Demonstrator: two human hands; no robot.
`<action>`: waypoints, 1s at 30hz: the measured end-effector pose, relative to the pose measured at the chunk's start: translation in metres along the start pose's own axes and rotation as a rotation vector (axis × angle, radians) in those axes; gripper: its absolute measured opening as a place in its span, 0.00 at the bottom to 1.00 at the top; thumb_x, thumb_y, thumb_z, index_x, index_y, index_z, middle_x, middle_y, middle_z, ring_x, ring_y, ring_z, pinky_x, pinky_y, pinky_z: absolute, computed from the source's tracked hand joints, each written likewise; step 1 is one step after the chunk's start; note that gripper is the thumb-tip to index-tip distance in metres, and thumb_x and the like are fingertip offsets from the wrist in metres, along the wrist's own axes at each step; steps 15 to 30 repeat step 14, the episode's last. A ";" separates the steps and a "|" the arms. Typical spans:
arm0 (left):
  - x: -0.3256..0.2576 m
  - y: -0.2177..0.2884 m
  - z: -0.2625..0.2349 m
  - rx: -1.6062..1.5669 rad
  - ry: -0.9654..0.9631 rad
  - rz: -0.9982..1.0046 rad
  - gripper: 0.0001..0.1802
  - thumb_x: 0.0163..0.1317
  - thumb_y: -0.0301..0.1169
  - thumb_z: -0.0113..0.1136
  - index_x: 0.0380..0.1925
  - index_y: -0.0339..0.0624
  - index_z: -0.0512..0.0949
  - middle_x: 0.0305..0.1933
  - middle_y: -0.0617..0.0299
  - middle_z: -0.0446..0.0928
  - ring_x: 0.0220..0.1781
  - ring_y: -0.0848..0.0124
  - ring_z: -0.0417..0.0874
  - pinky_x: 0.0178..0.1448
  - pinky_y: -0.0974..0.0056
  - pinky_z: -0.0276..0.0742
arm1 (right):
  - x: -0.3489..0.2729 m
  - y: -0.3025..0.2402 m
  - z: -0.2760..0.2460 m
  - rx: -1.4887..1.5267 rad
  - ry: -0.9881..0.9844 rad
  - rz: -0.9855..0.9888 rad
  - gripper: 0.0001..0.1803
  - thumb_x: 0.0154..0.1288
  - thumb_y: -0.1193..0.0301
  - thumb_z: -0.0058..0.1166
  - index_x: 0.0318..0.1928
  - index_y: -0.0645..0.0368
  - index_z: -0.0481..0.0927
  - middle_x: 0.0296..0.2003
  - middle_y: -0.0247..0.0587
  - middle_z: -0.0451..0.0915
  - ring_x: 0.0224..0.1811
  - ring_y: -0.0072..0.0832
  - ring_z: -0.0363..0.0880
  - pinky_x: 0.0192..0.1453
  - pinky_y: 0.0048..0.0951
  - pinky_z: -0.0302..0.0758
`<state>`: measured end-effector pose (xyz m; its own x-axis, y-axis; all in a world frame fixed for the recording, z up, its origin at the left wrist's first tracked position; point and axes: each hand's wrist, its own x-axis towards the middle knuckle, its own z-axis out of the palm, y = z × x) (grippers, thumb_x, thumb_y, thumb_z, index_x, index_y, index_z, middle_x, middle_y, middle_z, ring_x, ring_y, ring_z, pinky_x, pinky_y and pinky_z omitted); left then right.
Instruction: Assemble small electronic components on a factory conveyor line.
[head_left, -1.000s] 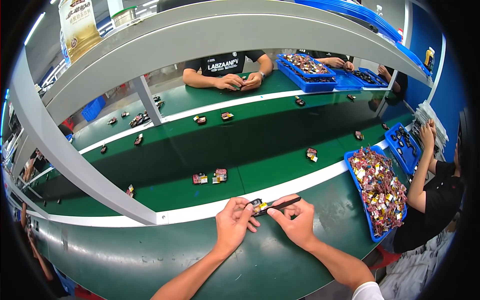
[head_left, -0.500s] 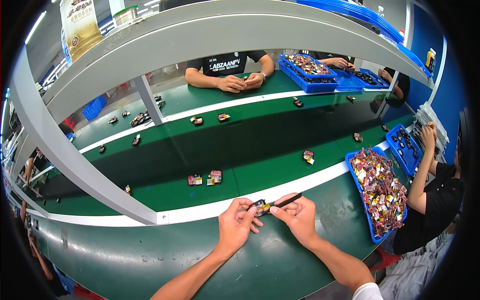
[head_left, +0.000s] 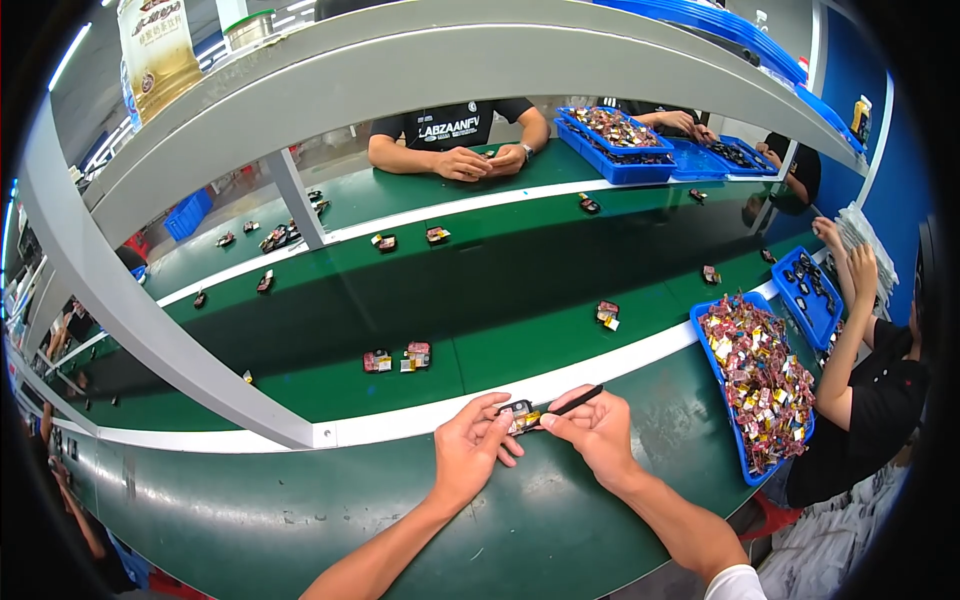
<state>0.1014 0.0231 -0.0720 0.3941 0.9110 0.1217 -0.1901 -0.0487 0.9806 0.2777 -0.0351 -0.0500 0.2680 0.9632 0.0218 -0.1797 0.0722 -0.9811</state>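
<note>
Between thumb and fingers, my left hand (head_left: 466, 448) holds a small black-cased electronic unit (head_left: 519, 413) with a yellow and silvery part showing in it. My right hand (head_left: 600, 435) is closed around a slim black pen-like tool (head_left: 578, 400) that slants up to the right. The fingertips of my right hand meet the right edge of the unit; the tool's working end is hidden there. Both hands are above the front edge of the green bench (head_left: 330, 500).
Beyond a white rail lies a green conveyor belt (head_left: 480, 350) with scattered units (head_left: 416, 356). To my right stand a blue tray (head_left: 697, 330) heaped with small parts and another blue tray (head_left: 835, 335) of black cases. Co-workers sit opposite and right. A grey post (head_left: 170, 330) rises at left.
The units on the belt have shifted a little to the left. The co-worker at right has moved their hands. My hands stay almost in place, with the unit tilted slightly.
</note>
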 end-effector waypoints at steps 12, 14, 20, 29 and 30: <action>0.003 -0.003 -0.011 -0.185 -0.104 -0.118 0.16 0.73 0.27 0.58 0.55 0.27 0.77 0.42 0.48 0.84 0.31 0.66 0.87 0.29 0.68 0.84 | -0.007 0.007 0.003 -0.187 0.011 -0.318 0.09 0.61 0.85 0.66 0.41 0.66 0.79 0.29 0.36 0.85 0.20 0.04 0.65 0.22 0.12 0.56; 0.003 -0.004 -0.011 -0.199 -0.116 -0.106 0.17 0.73 0.28 0.59 0.56 0.27 0.76 0.42 0.47 0.84 0.32 0.66 0.88 0.29 0.68 0.85 | -0.008 0.006 0.001 -0.266 -0.019 -0.332 0.09 0.62 0.85 0.65 0.42 0.66 0.80 0.30 0.37 0.86 0.21 0.05 0.67 0.23 0.12 0.59; 0.003 -0.004 -0.011 -0.199 -0.116 -0.106 0.17 0.73 0.28 0.59 0.56 0.27 0.76 0.42 0.47 0.84 0.32 0.66 0.88 0.29 0.68 0.85 | -0.008 0.006 0.001 -0.266 -0.019 -0.332 0.09 0.62 0.85 0.65 0.42 0.66 0.80 0.30 0.37 0.86 0.21 0.05 0.67 0.23 0.12 0.59; 0.003 -0.004 -0.011 -0.199 -0.116 -0.106 0.17 0.73 0.28 0.59 0.56 0.27 0.76 0.42 0.47 0.84 0.32 0.66 0.88 0.29 0.68 0.85 | -0.008 0.006 0.001 -0.266 -0.019 -0.332 0.09 0.62 0.85 0.65 0.42 0.66 0.80 0.30 0.37 0.86 0.21 0.05 0.67 0.23 0.12 0.59; 0.003 -0.004 -0.011 -0.199 -0.116 -0.106 0.17 0.73 0.28 0.59 0.56 0.27 0.76 0.42 0.47 0.84 0.32 0.66 0.88 0.29 0.68 0.85 | -0.008 0.006 0.001 -0.266 -0.019 -0.332 0.09 0.62 0.85 0.65 0.42 0.66 0.80 0.30 0.37 0.86 0.21 0.05 0.67 0.23 0.12 0.59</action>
